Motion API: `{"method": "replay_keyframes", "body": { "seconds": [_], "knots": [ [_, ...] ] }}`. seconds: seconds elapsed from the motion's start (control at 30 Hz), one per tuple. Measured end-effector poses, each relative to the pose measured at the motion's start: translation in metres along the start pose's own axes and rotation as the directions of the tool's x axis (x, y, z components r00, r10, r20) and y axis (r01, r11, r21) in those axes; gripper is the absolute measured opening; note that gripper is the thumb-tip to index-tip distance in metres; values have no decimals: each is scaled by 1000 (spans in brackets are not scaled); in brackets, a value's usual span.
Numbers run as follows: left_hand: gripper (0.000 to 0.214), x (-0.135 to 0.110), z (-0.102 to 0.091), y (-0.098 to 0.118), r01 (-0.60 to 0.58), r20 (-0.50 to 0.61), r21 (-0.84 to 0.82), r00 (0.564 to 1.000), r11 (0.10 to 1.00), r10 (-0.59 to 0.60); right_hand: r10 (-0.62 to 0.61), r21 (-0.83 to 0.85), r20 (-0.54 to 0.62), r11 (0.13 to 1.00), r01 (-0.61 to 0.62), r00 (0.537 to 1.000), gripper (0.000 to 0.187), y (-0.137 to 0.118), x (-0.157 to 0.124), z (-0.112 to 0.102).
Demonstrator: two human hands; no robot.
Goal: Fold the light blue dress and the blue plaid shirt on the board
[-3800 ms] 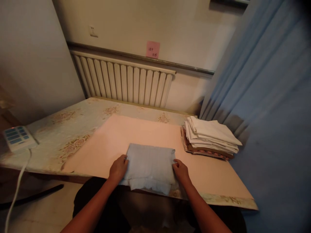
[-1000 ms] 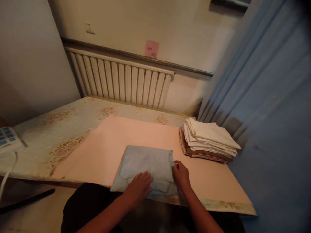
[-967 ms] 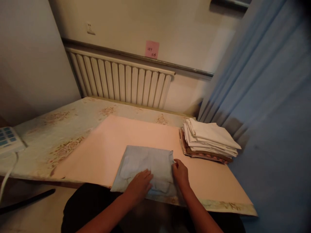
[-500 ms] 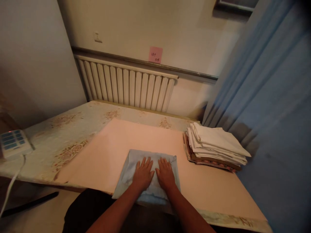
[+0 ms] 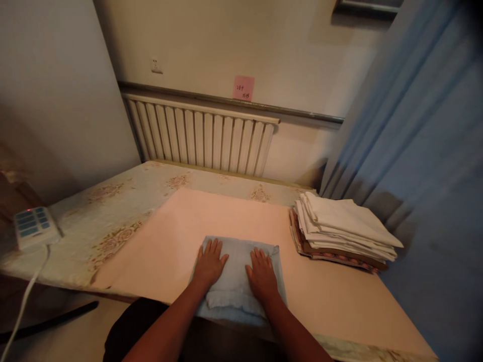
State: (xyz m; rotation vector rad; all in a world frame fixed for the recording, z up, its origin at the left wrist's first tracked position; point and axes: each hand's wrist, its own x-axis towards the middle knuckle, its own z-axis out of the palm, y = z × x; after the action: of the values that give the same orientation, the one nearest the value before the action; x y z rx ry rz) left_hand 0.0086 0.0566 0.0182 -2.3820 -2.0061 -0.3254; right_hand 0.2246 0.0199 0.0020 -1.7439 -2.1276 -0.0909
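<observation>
A light blue folded cloth [image 5: 236,271] lies near the front edge of the table, on a pink sheet [image 5: 158,241]. My left hand [image 5: 210,265] rests flat on the cloth's left side, fingers spread and pointing away from me. On its right side my right hand [image 5: 261,274] presses down the same way, palm down with fingers stretched out. Between the hands the cloth's surface shows. A loose folded layer shows along its near edge, and part of both sides is hidden under my hands and forearms.
A stack of folded white and brown cloths [image 5: 343,229] stands at the right beside a blue curtain [image 5: 422,191]. At the left edge sits a white power strip [image 5: 35,229] with a cord [image 5: 28,291] hanging down. Behind the flowered tablecloth [image 5: 113,201] is a radiator [image 5: 204,136].
My left hand has slid left across the cloth, so the hands are farther apart. The cloth looks smoother in the middle. The view has shifted slightly.
</observation>
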Motion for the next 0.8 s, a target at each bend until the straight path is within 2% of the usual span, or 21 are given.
{"method": "replay_keyframes", "body": {
  "seconds": [0.13,0.33,0.43,0.5,0.57,0.63,0.73,0.8],
  "knots": [
    [62,5,1,-9,43,28,7,999,999,-44,10,-8,4,1000,-10,1000,49,-1,0,0],
    [62,8,1,-11,63,43,1,997,998,-63,17,1,5,1000,-17,1000,48,-1,1,0],
    [60,11,-7,-7,89,74,13,993,996,-90,19,9,-4,1000,-19,1000,48,-2,1,-1],
    [58,15,-15,2,89,40,28,995,996,-90,18,13,-11,1000,-18,1000,48,-2,1,-2],
    [56,17,-20,16,39,-16,28,999,999,-39,22,18,-16,1000,-22,1000,48,-2,1,-1],
    [55,18,-20,33,-62,-39,5,997,998,62,25,21,-16,999,-24,1000,48,-2,1,-1],
    [55,16,-11,51,-197,9,-43,980,979,198,18,16,-8,1000,-18,1000,48,-2,1,-2],
    [55,14,-1,56,-225,42,-53,973,973,227,16,10,-11,1000,-16,1000,48,-1,1,-2]
  ]
}}
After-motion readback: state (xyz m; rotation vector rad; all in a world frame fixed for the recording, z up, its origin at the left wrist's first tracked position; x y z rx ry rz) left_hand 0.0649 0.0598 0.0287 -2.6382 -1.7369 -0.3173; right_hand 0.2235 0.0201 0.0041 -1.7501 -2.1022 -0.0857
